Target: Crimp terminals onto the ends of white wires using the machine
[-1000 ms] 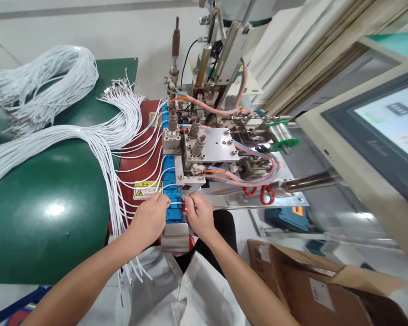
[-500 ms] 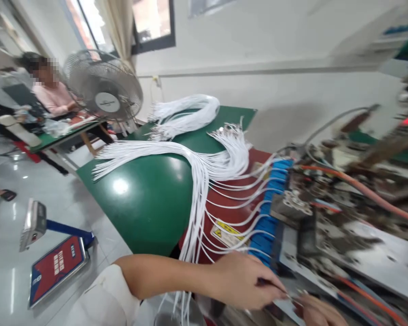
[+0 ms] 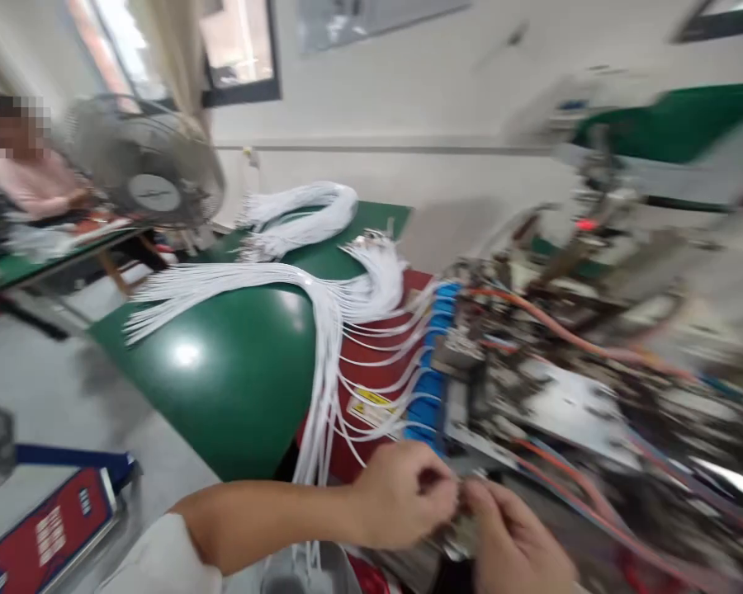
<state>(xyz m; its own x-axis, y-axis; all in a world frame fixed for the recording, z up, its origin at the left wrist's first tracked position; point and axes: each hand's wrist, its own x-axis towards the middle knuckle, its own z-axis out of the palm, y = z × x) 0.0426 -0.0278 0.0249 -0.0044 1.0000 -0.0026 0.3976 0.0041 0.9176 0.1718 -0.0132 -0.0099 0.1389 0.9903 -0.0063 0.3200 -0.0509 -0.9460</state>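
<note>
My left hand [image 3: 402, 495] is curled with its fingertips pinched together at the near end of a row of blue fixtures [image 3: 433, 371] on the machine [image 3: 563, 388]. My right hand [image 3: 513, 544] meets it from the right, fingers bent toward the same spot; what they pinch is too blurred to name. White wires [image 3: 328, 330] run from the blue fixtures across a red plate [image 3: 371, 371] and drape over a green table [image 3: 223, 363].
A coiled bundle of white wires [image 3: 297, 210] lies at the table's far end. A fan [image 3: 145, 177] stands beyond it, and a person in pink [image 3: 30, 177] sits at another table at far left. A red and blue scale [image 3: 43, 520] sits on the floor.
The view swung left from the machine toward the room, then slightly back. My hands stayed at the near end of the blue fixtures, and the fingers have drawn closer together.
</note>
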